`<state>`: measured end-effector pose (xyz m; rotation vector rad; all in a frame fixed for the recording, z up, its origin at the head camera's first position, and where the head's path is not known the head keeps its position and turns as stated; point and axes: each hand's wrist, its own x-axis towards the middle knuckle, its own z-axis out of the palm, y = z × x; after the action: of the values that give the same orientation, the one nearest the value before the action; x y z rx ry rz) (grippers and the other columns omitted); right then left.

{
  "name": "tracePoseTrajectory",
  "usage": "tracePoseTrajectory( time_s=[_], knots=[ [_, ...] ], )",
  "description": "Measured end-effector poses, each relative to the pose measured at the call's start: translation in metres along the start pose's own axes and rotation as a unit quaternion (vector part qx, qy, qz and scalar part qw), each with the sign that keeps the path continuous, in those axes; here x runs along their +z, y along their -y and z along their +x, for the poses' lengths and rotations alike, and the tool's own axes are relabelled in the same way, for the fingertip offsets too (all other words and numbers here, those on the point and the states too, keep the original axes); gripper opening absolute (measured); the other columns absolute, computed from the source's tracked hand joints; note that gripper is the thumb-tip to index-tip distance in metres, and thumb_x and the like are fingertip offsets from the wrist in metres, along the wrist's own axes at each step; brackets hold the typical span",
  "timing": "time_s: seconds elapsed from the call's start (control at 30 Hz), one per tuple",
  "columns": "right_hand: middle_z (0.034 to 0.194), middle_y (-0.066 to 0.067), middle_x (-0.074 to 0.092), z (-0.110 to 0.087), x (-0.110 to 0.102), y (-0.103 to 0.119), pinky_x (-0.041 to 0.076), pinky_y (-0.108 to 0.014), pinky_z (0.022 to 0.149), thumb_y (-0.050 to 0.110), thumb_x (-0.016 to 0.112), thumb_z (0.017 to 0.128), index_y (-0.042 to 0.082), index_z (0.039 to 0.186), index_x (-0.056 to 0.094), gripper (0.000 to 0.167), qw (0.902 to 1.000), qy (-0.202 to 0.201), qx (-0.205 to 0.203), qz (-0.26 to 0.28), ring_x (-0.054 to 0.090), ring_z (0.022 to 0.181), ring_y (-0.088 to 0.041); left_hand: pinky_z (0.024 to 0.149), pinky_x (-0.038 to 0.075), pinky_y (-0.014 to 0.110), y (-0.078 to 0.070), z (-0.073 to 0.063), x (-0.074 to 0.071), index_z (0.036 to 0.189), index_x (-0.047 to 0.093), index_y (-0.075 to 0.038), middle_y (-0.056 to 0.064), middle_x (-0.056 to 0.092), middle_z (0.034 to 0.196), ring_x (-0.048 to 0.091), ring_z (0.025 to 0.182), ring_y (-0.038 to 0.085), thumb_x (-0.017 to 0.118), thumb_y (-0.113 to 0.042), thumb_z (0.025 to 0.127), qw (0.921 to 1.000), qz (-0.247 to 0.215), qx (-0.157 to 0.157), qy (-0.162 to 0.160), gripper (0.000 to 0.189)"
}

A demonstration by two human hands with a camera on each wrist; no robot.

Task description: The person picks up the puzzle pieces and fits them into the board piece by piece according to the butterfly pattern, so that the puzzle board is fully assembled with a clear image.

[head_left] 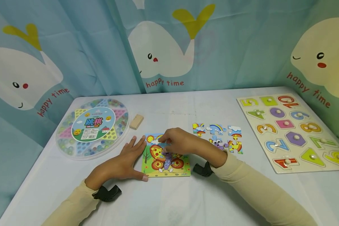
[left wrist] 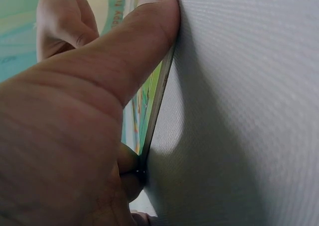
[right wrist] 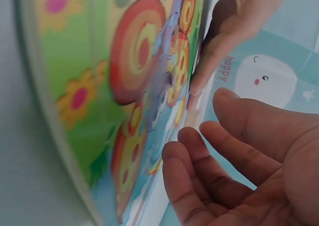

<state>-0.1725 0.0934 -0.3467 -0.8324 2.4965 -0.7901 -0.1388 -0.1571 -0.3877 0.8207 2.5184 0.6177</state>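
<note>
A jigsaw puzzle board (head_left: 147, 169) with a butterfly picture lies flat on the table. My left hand (head_left: 122, 166) rests against its left side with fingers spread. In the left wrist view the thumb (left wrist: 144, 34) lies along the board's edge. Above the board's upper part is my right hand (head_left: 180, 141), hiding some of the picture. The right wrist view shows its thumb (right wrist: 249, 116) apart from the loosely bent fingers, with nothing between them. Several loose jigsaw pieces (head_left: 218, 144) lie right of the board, partly behind the right forearm.
A round Chinese checkers box (head_left: 120, 124) with marbles stands at the left, a small wooden block (head_left: 136, 121) beside it. At the right lies a number and shape peg board (head_left: 274, 161). A whale-print curtain (head_left: 228, 62) hangs behind the table.
</note>
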Motion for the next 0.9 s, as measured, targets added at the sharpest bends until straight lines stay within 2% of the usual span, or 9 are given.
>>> tracePoseTrajectory(
  time_s=[0.17,0.37,0.67,0.9],
  knots=[
    [0.107,-0.004,0.064,-0.004,0.0,-0.005,0.049,-0.028,0.082,0.01,0.071,0.09,0.001,0.121,0.068,0.032,1.0,-0.006,-0.007,0.004,0.058,0.094,-0.016,0.113,-0.002,0.057,-0.001,0.0,0.0,0.155,0.013,-0.002,0.006,-0.004,0.162,-0.016,0.145,0.033,0.08,-0.057,0.071,1.0,-0.001,-0.003,0.0,0.121],
    [0.111,-0.005,0.066,-0.013,-0.002,-0.011,0.05,-0.032,0.087,0.006,0.067,0.091,0.001,0.119,0.069,0.028,0.9989,-0.037,-0.014,0.024,0.06,0.101,-0.018,0.113,-0.003,0.057,-0.002,0.0,-0.001,0.155,0.014,-0.002,0.005,-0.004,0.162,-0.016,0.145,0.032,0.081,-0.056,0.07,1.0,-0.001,-0.007,0.001,0.121],
    [0.107,-0.007,0.068,-0.024,-0.007,-0.026,0.052,-0.029,0.08,0.0,0.066,0.09,-0.002,0.114,0.07,0.025,0.9958,-0.065,-0.034,0.055,0.063,0.098,-0.019,0.114,-0.003,0.056,-0.002,0.0,0.0,0.155,0.013,-0.003,0.005,-0.004,0.162,-0.016,0.145,0.031,0.082,-0.055,0.07,0.9999,-0.001,-0.011,0.001,0.122],
    [0.107,-0.006,0.069,-0.036,-0.012,-0.038,0.051,-0.037,0.087,0.0,0.065,0.09,-0.002,0.111,0.071,0.022,0.9935,-0.093,-0.041,0.052,0.064,0.1,-0.022,0.114,-0.003,0.056,-0.002,0.0,0.0,0.155,0.013,-0.002,0.006,-0.004,0.162,-0.016,0.145,0.032,0.082,-0.054,0.07,1.0,0.0,-0.008,0.0,0.122]
  ],
)
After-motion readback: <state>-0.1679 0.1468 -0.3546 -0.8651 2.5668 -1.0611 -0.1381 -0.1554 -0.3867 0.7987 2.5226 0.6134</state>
